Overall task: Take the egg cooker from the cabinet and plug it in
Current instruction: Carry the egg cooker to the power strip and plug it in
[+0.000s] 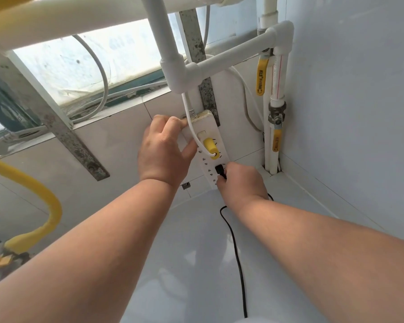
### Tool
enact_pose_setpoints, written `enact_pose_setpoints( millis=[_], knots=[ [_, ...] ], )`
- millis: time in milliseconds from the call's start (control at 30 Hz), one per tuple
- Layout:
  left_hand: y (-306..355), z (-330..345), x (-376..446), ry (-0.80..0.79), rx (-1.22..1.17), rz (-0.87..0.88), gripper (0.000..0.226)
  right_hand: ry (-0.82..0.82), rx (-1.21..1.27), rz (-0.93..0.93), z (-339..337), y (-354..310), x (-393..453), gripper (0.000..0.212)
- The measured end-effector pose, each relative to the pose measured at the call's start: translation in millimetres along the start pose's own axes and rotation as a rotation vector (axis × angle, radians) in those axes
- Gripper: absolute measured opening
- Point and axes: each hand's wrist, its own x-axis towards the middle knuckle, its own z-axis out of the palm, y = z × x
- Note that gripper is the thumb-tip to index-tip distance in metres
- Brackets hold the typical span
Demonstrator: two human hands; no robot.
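A white power strip (210,127) hangs against the tiled wall under the window. My left hand (166,150) grips its upper left edge. My right hand (241,183) pinches a black plug (220,171) that sits at a socket in the strip's lower part; how deep the pins are in I cannot tell. The plug's black cord (237,252) runs down across the white countertop (196,264) toward me. A yellow plug (210,146) with a white cable occupies a socket above the black one. The egg cooker itself is out of view.
White pipes (231,57) cross above the strip, with yellow-handled valves (261,75) on the riser in the right corner. A yellow gas hose (40,201) curves at the left. White cables loop along the window sill. The right wall closes the corner.
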Motion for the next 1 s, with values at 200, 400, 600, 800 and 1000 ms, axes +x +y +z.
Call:
enact_pose_setpoints(
  millis=[200, 400, 600, 800, 1000],
  knots=[
    [-2.2, 1.3, -4.3, -0.016, -0.011, -0.007, 0.033, 0.010, -0.017, -0.003, 1.3, -1.0, 2.3, 0.038],
    [-1.3, -1.5, -2.5, -0.029, 0.000, 0.010, 0.033, 0.018, -0.029, -0.020, 2.8, -0.6, 5.6, 0.036],
    [0.2, -2.7, -1.6, -0.041, 0.022, 0.014, 0.033, -0.024, -0.108, -0.143, -2.6, 6.0, 9.4, 0.018],
    [2.1, -3.6, -0.5, -0.046, 0.042, 0.004, 0.030, -0.018, -0.083, -0.128, -0.2, 5.1, 10.5, 0.020],
    [8.7, -12.3, 2.0, -0.132, 0.105, -0.015, 0.034, -0.049, 0.005, -0.053, -4.3, 6.5, 12.5, 0.022]
  ],
)
